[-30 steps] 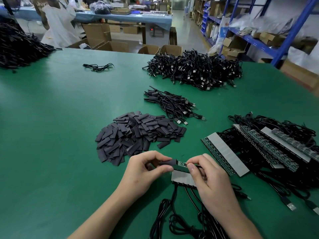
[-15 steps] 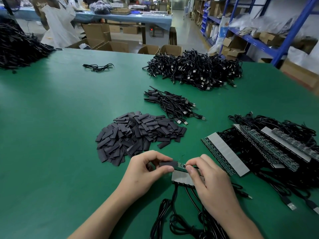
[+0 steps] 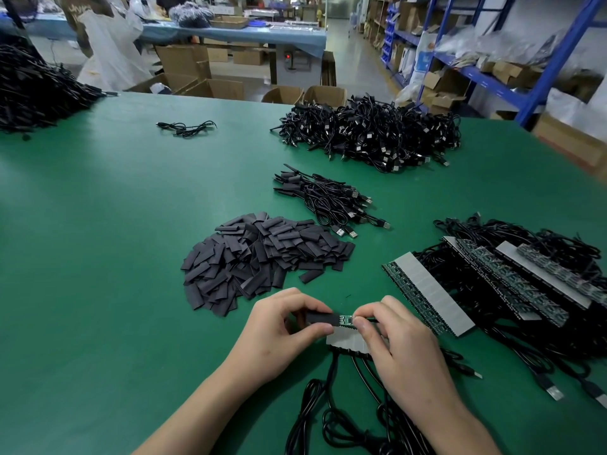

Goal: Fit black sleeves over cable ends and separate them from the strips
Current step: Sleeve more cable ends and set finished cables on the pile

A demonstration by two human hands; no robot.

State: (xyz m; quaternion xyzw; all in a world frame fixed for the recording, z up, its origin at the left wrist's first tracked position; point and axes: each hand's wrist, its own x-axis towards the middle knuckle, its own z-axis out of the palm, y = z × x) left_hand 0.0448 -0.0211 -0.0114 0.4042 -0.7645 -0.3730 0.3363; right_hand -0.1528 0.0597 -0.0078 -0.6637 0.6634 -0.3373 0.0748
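Sleeve point(image 3: 320, 318), black, is pinched by the left hand point(image 3: 289, 326), its long axis running left to right. Its open mouth meets the green cable-end board point(image 3: 346, 320), which the right hand point(image 3: 394, 343) pinches. Both are over a grey strip point(image 3: 345, 341) near the bench's point(image 3: 98, 290) near edge. The loose sleeve pile point(image 3: 262, 257) lies beyond.

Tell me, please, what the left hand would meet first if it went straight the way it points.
Probably the small green circuit board, just ahead of the black sleeve the left hand holds; the right hand pinches it beyond.
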